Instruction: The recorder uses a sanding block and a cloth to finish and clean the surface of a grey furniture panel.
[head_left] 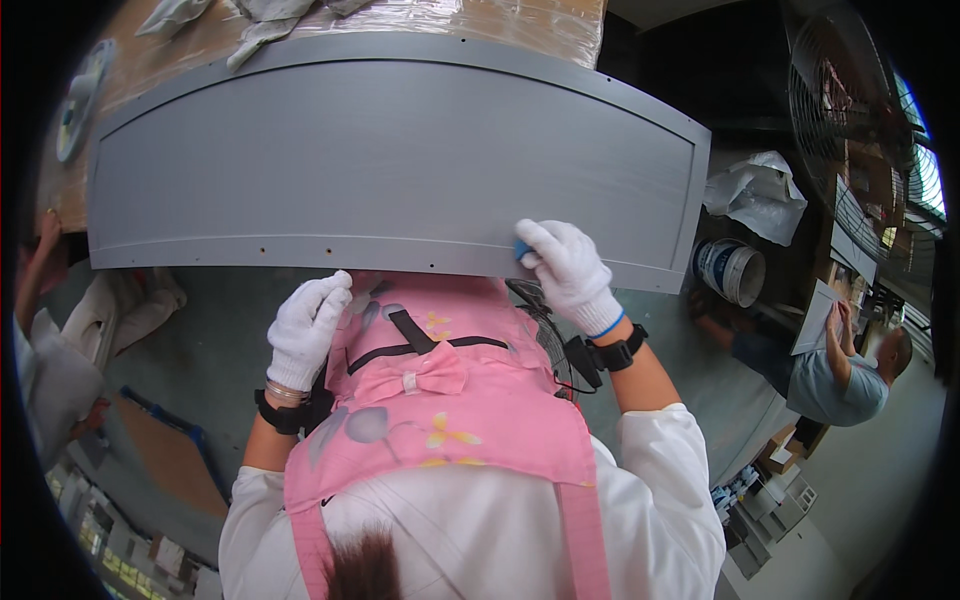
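A large grey framed panel [390, 160] lies in front of me, with small holes along its near edge. My right hand [568, 270], in a white knit glove, is closed around a small blue pad or block [521, 249] at the right part of the panel's near border. Only a corner of the blue piece shows between the fingers. My left hand [305, 325], gloved the same way, is just below the near edge, left of the middle. Its fingers are pinched together; whatever they may hold is hidden.
Behind the panel is a plastic-wrapped brown surface [500, 22] with white cloths [265, 25]. A bucket [735, 272], a plastic bag [762, 195] and a large fan [850, 130] are at the right. A co-worker [835, 375] handles a panel there; another person's arm [45, 250] shows far left.
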